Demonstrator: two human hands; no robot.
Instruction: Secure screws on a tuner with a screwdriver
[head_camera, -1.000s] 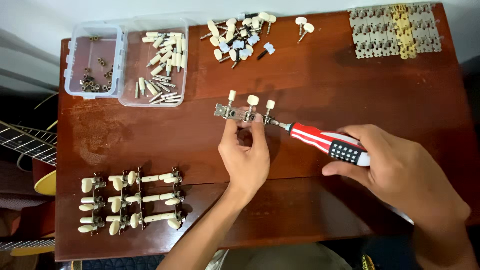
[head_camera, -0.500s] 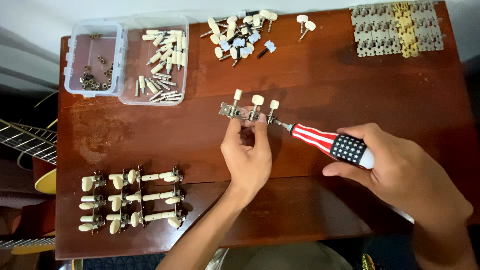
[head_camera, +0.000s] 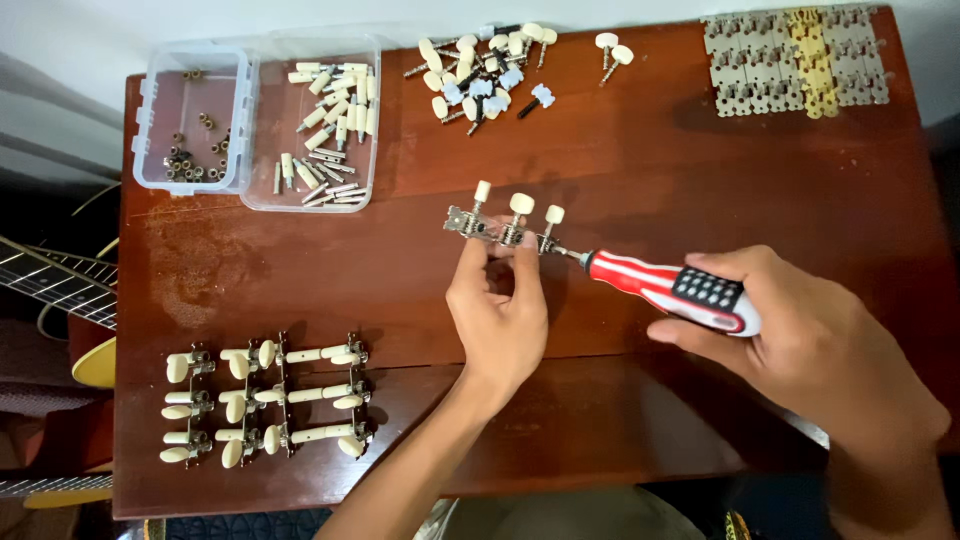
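Holding a tuner strip (head_camera: 507, 222) near the middle of the table (head_camera: 700, 180), the left hand (head_camera: 500, 315) pinches it from below, fingers (head_camera: 527, 262) closed on the metal plate, its three cream knobs pointing away from the person. The right hand (head_camera: 800, 330) is wrapped tight around a screwdriver (head_camera: 665, 285) with a red, white and dark handle; its tip meets the right end of the strip. At the table's far left stand two clear tubs: one (head_camera: 190, 120) with small brown bushings, the other (head_camera: 320, 120) with cream pegs. Loose knobs (head_camera: 480, 70) lie scattered beyond the strip, and metal plates (head_camera: 790, 60) sit at the far right corner. Finished strips (head_camera: 265, 400) lie in rows at the near left. A guitar (head_camera: 50, 300) shows past the table's left edge
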